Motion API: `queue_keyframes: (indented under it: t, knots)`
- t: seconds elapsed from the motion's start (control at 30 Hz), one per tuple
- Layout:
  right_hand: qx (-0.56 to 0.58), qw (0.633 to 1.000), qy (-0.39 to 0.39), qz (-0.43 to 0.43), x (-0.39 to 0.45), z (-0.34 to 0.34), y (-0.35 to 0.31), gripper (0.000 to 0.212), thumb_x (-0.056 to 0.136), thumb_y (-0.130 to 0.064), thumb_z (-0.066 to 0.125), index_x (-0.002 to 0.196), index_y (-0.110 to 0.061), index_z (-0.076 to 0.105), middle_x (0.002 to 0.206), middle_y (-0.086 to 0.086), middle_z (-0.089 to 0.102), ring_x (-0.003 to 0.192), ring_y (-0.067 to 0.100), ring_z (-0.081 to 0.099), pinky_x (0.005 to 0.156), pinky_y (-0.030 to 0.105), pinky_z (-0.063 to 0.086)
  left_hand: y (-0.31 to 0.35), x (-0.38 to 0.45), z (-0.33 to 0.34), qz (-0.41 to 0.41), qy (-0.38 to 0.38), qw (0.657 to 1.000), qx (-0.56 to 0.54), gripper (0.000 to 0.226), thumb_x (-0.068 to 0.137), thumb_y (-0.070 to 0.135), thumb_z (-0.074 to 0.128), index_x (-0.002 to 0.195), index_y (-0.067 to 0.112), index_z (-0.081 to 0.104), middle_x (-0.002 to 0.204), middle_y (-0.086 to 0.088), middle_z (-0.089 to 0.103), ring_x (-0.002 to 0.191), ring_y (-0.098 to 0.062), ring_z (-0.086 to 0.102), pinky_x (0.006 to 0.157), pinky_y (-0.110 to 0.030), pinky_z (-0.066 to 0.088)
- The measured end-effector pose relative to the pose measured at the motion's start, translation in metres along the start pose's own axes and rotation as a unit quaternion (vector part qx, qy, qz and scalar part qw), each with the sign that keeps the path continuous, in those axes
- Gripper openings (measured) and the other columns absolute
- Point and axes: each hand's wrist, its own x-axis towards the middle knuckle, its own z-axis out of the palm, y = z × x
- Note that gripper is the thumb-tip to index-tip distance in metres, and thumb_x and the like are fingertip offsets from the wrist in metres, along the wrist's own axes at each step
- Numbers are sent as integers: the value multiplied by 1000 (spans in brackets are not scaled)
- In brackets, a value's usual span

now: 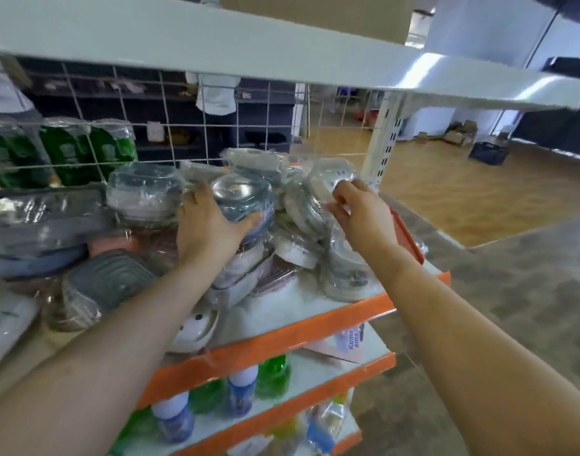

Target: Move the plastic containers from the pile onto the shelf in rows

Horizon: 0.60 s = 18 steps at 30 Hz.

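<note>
Head view: the left hand (pixel 209 222) is seen with fingers curled round a wrapped blue-lidded container (pixel 241 200), while the fingers of the right hand (pixel 354 205) are pinched on the film of a wrapped white container (pixel 328 179) just beside it. Both are judged to be mid-pick from the pile (pixel 282 245) heaped beneath the fingers on the orange-edged shelf (pixel 282 334). Next, lifting clear and a tidy row toward the wire mesh (pixel 150 126) behind are called for.

Both your arms reach forward, bare to the elbow. Your left hand (pixel 204 222) is palm-down, fingers spread and curled round a container (pixel 241 199), thumb low on its side. Your right hand (pixel 356 205) sits higher and to the right, fingertips bunched, pinching plastic wrap (pixel 328 179).
</note>
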Motion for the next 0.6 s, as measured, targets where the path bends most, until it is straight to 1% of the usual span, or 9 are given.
queue_keyframes:
  t: [0.1,0.23,0.37,0.5,0.53,0.6]
  knots:
    - [27,999,4,-19,13,9,4,10,91,-12,57,86,-5,53,92,14,53,75,30,50,65,38,44,5,3,7,-12,12,1000,6,102,67,59,73,144,9,28,146,-16,33,133,-34,35,100,-48,41]
    - [45,999,4,-27,29,21,10,10,93,-12,55,97,-3,57,102,15,53,80,28,51,66,34,42,9,5,15,-17,24,999,13,98,69,59,72,143,13,28,145,-12,32,131,-33,37,94,-49,44]
    - [60,998,2,14,51,31,15,13,95,-11,50,105,-5,55,112,11,50,86,27,51,70,34,43,6,8,18,-14,31,999,0,101,70,55,73,147,15,23,147,-12,30,133,-32,35,97,-49,42]
    - [119,990,32,65,71,41,20,19,98,-13,43,112,-7,56,111,11,56,90,23,53,75,35,45,3,11,19,-19,31,999,-7,104,70,54,73,149,15,19,150,-12,26,136,-31,30,101,-48,39]
    - [129,988,31,77,76,43,21,22,99,-14,41,115,-8,55,111,11,58,91,23,54,75,35,44,3,11,19,-20,31,999,-5,103,70,54,74,149,15,20,150,-12,26,136,-31,30,101,-48,39]
    - [128,988,-4,84,85,47,24,28,100,-18,40,124,-10,51,118,12,57,100,28,56,77,33,41,3,12,20,-23,30,999,-8,103,70,54,74,148,15,21,149,-11,27,135,-30,32,100,-46,39]
